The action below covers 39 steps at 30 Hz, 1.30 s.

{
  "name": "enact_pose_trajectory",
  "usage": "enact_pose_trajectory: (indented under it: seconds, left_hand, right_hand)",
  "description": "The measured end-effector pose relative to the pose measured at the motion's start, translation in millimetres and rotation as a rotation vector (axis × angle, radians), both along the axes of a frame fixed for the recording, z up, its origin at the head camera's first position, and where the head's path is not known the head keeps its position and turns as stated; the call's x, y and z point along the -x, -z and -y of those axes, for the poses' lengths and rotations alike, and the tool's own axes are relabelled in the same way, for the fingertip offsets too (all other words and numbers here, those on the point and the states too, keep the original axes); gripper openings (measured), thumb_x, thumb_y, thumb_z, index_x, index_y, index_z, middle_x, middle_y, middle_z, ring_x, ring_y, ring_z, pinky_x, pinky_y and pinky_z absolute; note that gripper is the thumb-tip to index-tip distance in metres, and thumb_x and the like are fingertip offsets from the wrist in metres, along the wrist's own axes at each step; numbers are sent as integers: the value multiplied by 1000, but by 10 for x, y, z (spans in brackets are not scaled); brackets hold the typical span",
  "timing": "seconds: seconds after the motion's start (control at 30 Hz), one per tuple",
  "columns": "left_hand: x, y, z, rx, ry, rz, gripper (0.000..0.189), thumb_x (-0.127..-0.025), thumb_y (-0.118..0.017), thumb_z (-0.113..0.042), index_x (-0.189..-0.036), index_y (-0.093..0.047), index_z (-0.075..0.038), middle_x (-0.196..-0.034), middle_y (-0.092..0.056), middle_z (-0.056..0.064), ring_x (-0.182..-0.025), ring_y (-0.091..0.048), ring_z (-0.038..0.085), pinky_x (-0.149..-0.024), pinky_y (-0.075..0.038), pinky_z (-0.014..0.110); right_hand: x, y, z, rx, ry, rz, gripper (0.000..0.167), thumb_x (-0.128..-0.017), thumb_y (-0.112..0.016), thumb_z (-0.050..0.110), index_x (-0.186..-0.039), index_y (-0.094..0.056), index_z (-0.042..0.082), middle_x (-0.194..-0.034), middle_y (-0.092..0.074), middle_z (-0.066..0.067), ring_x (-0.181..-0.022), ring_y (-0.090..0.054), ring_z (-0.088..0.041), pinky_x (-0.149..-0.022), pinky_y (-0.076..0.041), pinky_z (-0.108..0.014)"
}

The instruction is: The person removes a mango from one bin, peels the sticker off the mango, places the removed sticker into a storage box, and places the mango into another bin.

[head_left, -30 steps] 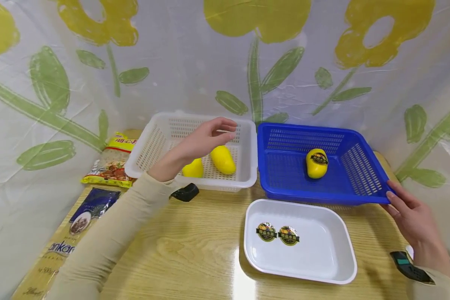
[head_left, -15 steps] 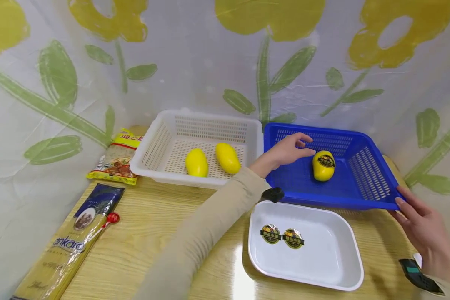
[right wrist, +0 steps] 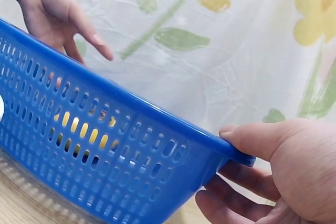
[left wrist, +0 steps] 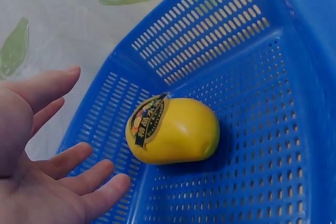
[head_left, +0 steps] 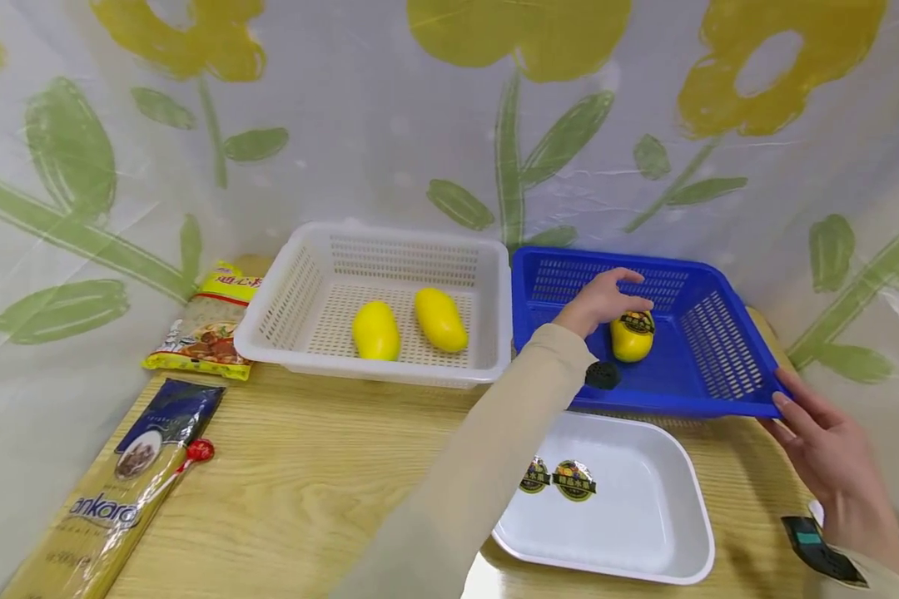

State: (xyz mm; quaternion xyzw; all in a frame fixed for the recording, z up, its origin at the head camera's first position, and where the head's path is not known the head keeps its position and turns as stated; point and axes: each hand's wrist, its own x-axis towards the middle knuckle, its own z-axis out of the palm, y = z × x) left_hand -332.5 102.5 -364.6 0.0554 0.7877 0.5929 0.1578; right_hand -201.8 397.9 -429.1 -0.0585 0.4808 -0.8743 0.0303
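My left hand (head_left: 603, 301) hovers over the blue basket (head_left: 689, 406), thumb and fingers spread beside a yellow mango (head_left: 633, 343). In the left wrist view the mango (left wrist: 176, 132) lies on the basket floor with a black and gold sticker (left wrist: 150, 120) on its skin, a gap between it and the fingers. My right hand (head_left: 831, 449) holds the basket's front right corner. The right wrist view has the thumb on top of the rim and the fingers of the right hand (right wrist: 283, 166) curled beneath it.
Left of the blue basket stands a white basket (head_left: 270, 353) with two mangoes (head_left: 377, 331). In front is a white tray (head_left: 607, 532) with two stickers (head_left: 573, 481). A pasta pack (head_left: 112, 491), a red lollipop (head_left: 200, 450) and a food bag (head_left: 210, 324) line the table's left side.
My left hand has swung right from above the white basket to the mango in the blue basket. The right hand keeps its grip on the blue basket's corner.
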Motion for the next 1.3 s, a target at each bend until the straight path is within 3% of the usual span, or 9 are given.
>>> enact_pose_trajectory:
  seconds: [0.37,0.63,0.93,1.07,1.17,1.3]
  left_hand:
    - [134,147,88,57,4,-23,46,-89,-73,-18,-134,-60,-19,-146,-47,-1,-129,-48,21,-103,-43,37]
    - [177,217,-22,64,62,15,47,-89,-73,-14,-135,-59,-18,-147,-45,1,-128,-48,22,-104,-42,38]
    - [183,311,-159,68,165,34,49,-88,-72,-7,-134,-60,-15,-142,-49,9,-118,-52,23,-95,-47,33]
    - [183,344,-215,181,207,12,50,-87,-74,-8,-134,-60,-18,-139,-49,8,-121,-47,24,-91,-48,31]
    - [190,360,-248,243,195,9,53,-86,-75,-5,-134,-60,-20,-137,-51,8,-120,-48,24,-89,-50,33]
    - [207,358,-286,241,161,32,56,-84,-74,2,-133,-61,-21,-136,-53,7,-115,-53,23,-88,-52,35]
  right_hand:
    - [-1,-38,-35,-48,8,40,39,-99,-41,-11,-126,-65,4,-121,-67,-1,-99,-69,-21,-81,-56,-31]
    - [8,-26,-46,-85,36,52,39,-98,-44,-10,-128,-65,5,-119,-67,-1,-101,-68,-18,-81,-56,-30]
    - [-6,-18,-4,-143,58,65,39,-98,-48,-7,-133,-61,6,-121,-64,2,-103,-67,-16,-82,-56,-29]
    - [-5,-31,1,-151,65,72,39,-98,-48,-7,-132,-62,7,-120,-65,1,-102,-67,-15,-82,-56,-29]
    - [2,-46,-9,-184,79,89,39,-98,-50,-5,-132,-62,8,-119,-65,2,-101,-67,-15,-81,-56,-29]
    - [6,-63,-40,-235,94,115,40,-98,-52,-2,-135,-60,11,-119,-64,2,-100,-67,-13,-80,-56,-29]
